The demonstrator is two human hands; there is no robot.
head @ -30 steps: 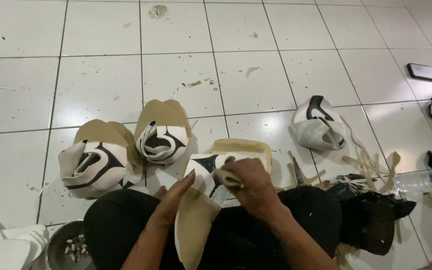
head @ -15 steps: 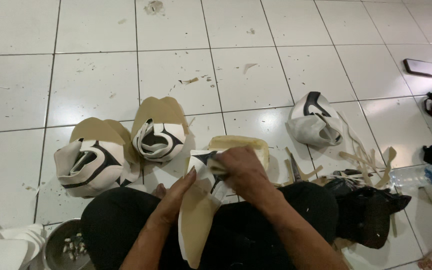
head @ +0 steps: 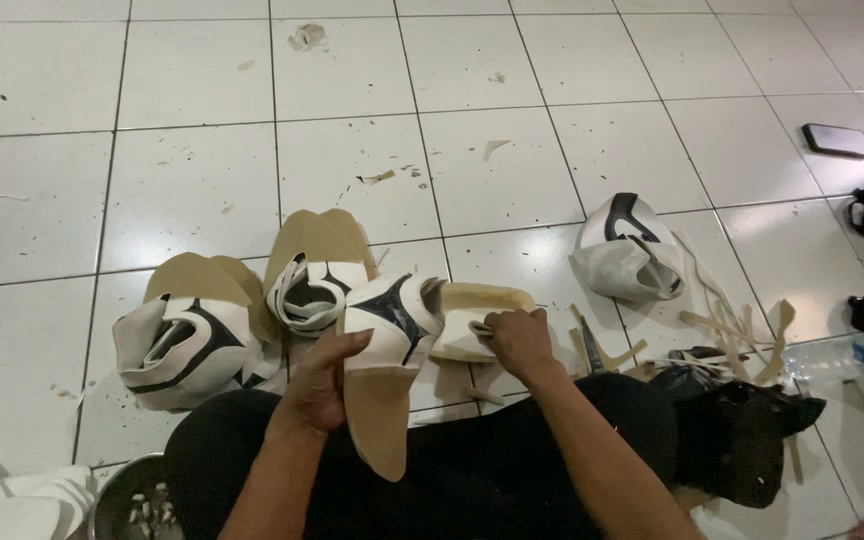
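Note:
My left hand (head: pixel 320 382) grips a white and black shoe upper (head: pixel 389 322) with a tan insole (head: pixel 380 415) hanging down over my lap. My right hand (head: pixel 515 338) is closed on another pale piece with a tan sole edge (head: pixel 479 303) just to the right, resting on the floor. Two finished uppers on tan insoles lie ahead: one (head: pixel 312 275) in the middle and one (head: pixel 187 335) to the left.
A white tiled floor (head: pixel 512 170) with small scraps. Another white and black upper (head: pixel 627 250) lies right, with tan offcut strips (head: pixel 722 335) and a black bag (head: pixel 742 435). A phone (head: pixel 837 140) lies far right. A metal bowl (head: pixel 132 500) sits bottom left.
My left hand has moved onto the upper and lifted it with its insole. My right hand has shifted right onto the second piece.

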